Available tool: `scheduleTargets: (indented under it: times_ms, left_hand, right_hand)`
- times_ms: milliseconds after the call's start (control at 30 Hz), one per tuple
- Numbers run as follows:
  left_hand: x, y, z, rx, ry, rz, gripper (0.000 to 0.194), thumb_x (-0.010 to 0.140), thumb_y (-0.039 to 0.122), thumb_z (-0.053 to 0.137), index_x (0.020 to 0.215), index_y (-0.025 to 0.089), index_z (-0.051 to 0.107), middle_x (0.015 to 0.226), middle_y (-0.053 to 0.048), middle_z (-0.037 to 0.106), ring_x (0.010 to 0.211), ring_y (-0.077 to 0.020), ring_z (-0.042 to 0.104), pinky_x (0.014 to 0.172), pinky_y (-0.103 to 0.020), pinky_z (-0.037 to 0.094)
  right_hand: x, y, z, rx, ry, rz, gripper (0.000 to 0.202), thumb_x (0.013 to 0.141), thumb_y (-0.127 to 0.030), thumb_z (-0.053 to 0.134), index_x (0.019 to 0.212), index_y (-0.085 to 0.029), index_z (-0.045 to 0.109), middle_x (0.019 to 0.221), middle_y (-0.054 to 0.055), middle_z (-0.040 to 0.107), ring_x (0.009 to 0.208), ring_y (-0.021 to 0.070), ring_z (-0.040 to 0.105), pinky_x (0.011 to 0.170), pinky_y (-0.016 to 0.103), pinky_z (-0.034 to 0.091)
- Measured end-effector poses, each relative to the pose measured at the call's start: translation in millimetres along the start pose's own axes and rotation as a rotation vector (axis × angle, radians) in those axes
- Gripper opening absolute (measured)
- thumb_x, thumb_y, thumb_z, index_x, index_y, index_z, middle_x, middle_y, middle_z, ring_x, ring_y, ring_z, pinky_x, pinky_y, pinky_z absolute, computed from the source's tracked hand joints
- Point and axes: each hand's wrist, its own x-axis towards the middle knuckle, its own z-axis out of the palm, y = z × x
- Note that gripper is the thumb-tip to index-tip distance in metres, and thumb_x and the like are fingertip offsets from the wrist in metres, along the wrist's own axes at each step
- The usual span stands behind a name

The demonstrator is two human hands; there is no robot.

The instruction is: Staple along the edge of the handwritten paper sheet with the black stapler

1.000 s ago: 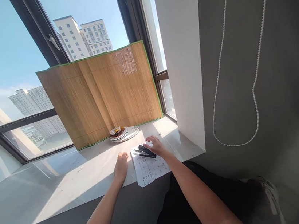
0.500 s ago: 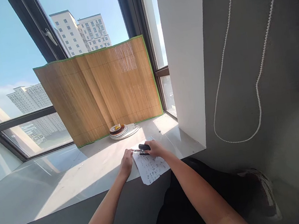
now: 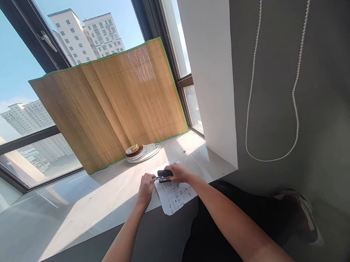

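Note:
A black stapler (image 3: 164, 173) is in my right hand (image 3: 178, 173), whose fingers wrap round its back end. The stapler's top arm stands apart from its lower base, with a thin metal part showing at the front. My left hand (image 3: 145, 188) rests at the left of the stapler, its fingertips closed at that metal part; what exactly they pinch is too small to make out. Beneath the stapler and my right hand lies a white sheet of paper (image 3: 173, 200) with handwriting, its near end hanging over the sill's front edge.
The pale windowsill (image 3: 112, 195) runs left to right. A stack of plates (image 3: 137, 154) sits behind the paper. A bamboo mat (image 3: 110, 109) with green edging leans on the window. To the right hang a white wall pillar's side and a bead chain (image 3: 295, 106).
The view has shifted slightly. Both hands stay at the stapler, and its top arm and base look somewhat further apart at the front than before.

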Motion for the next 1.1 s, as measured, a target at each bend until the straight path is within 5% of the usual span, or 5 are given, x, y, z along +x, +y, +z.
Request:
scheduleTargets:
  times_ms: [1100]
  left_hand:
    - [2.0, 3.7, 2.9, -0.066, -0.047, -0.038, 0.019, 0.102, 0.02, 0.055, 0.106, 0.021, 0.074, 0.107, -0.011, 0.07, 0.104, -0.0288, 0.064, 0.091, -0.044, 0.055]
  right_hand:
    - [-1.2, 4.2, -9.0, 0.212, 0.07, -0.002, 0.026, 0.089, -0.021, 0.082, 0.114, -0.02, 0.081, 0.114, 0.008, 0.081, 0.102, 0.0234, 0.072, 0.087, 0.031, 0.05]
